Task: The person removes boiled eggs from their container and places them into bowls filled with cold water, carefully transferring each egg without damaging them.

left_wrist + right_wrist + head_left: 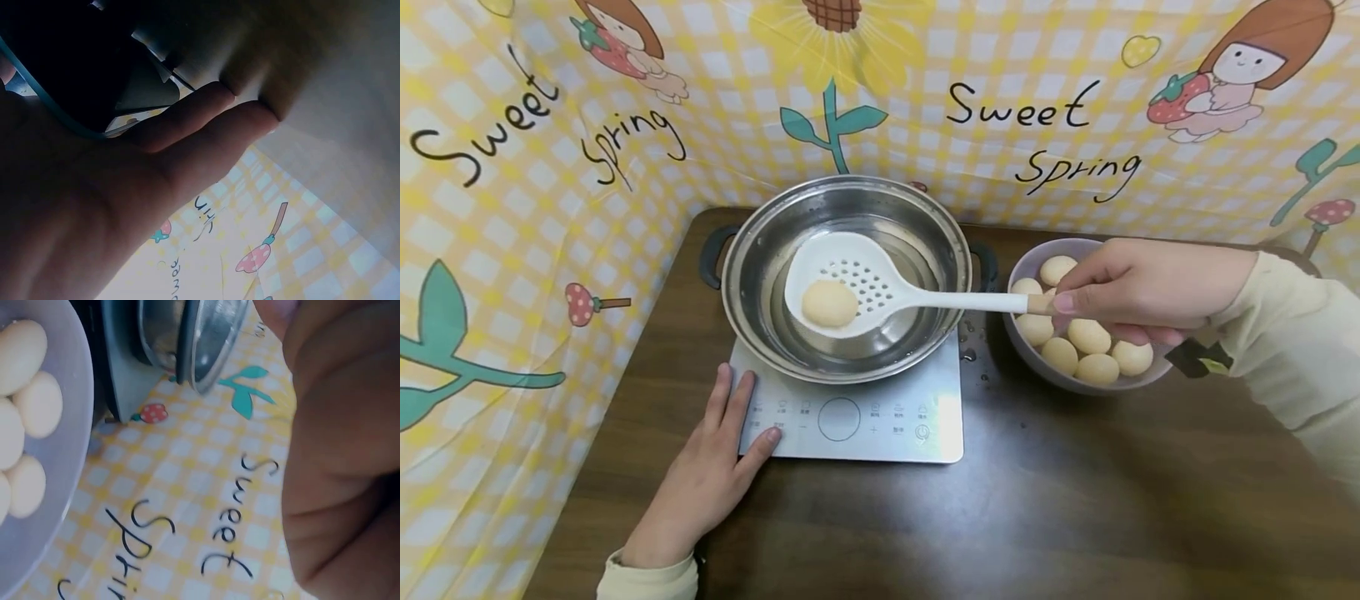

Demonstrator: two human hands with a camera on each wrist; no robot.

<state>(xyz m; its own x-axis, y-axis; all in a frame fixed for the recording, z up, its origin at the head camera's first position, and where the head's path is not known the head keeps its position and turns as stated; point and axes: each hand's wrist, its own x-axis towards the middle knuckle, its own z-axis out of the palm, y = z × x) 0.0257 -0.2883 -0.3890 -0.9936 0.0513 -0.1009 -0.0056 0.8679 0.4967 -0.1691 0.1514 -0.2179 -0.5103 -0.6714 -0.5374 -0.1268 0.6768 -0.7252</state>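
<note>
In the head view my right hand [1138,287] grips the wooden end of a white slotted skimmer [880,292]. One pale egg [830,303] lies in the skimmer's bowl, over the inside of a steel pot [850,372]. Water seems to stand in the pot, though whether the skimmer touches it I cannot tell. Beneath the pot is a white induction cooker [850,437]. My left hand [707,467] rests at its left edge with fingers extended, also visible in the left wrist view [156,162]. Right of the pot, a lilac bowl [1022,354] holds several eggs [1097,369], partly hidden under my right hand.
Dark pot handles [717,257] stick out at both sides. Water drops [968,355] dot the brown table [1000,517] between cooker and bowl. A yellow checked cloth [880,125] hangs close behind and to the left. Something small and dark [1195,358] sits by the right sleeve.
</note>
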